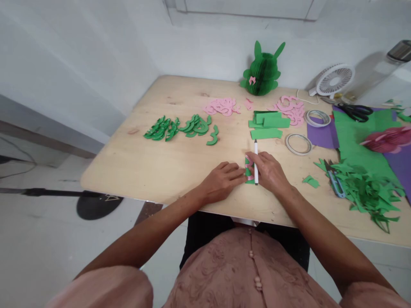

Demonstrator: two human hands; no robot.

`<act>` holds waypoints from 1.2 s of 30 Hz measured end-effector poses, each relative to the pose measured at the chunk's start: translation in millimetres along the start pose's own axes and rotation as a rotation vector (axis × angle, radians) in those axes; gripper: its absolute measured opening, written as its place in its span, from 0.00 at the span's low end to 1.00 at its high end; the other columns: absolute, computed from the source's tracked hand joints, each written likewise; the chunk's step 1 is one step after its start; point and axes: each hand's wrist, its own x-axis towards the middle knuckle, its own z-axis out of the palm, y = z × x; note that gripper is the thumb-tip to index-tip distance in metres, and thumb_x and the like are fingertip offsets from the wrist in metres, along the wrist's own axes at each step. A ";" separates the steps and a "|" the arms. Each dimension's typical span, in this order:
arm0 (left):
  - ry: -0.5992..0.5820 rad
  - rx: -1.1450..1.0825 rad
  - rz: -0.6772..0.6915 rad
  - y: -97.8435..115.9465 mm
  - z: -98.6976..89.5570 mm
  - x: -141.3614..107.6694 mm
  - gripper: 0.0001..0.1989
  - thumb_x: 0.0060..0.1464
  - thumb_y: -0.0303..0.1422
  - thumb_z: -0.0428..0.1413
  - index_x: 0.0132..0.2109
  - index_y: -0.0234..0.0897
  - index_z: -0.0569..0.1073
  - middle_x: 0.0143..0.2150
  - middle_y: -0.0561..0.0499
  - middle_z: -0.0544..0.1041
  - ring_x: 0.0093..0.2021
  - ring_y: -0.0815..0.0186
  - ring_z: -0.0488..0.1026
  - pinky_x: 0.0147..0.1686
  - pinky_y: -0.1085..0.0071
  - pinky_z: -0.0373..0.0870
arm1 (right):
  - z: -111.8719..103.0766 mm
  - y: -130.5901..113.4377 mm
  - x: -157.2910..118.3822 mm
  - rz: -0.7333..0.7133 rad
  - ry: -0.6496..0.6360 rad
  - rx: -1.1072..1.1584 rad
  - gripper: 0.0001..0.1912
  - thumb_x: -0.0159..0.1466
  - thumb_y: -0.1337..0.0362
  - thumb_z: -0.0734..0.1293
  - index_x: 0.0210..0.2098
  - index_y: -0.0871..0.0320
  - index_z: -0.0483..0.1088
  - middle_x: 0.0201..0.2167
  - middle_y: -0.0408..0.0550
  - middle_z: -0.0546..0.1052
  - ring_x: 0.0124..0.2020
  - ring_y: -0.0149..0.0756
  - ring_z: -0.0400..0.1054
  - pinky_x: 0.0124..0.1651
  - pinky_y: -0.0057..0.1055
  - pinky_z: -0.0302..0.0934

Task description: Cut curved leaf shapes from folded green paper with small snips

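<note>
A small green paper strip [249,181] lies on the table near its front edge, with a pink curved paper cutout [249,164] on it. My left hand [224,179] lies flat, fingers stretched out, their tips touching the left side of these papers. In my right hand [269,169] is a white marker pen [256,167], upright in the view along the strip's right side. The right fingertips reach the upper part of the cutout and partly hide it. Whether the pen's tip touches the paper I cannot tell.
Green curved cutouts [194,125] and pink cutouts [221,106] lie in piles left of centre. Beyond my hands are green strips [271,122]. Tape rolls [298,144], blue snips [335,182], green scraps [369,192] and black scissors [355,112] are at right. A green paper figure [263,75] stands behind.
</note>
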 end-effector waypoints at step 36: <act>0.009 0.010 -0.012 1.3 0.1 0.1 0.15 0.59 0.26 0.44 0.50 0.39 0.69 0.53 0.48 0.72 0.52 0.61 0.64 0.49 0.62 0.61 | 1.7 2.5 -0.8 0.021 0.050 0.026 0.16 0.64 0.66 0.60 0.51 0.61 0.64 0.36 0.54 0.77 0.39 0.45 0.67 0.39 0.38 0.62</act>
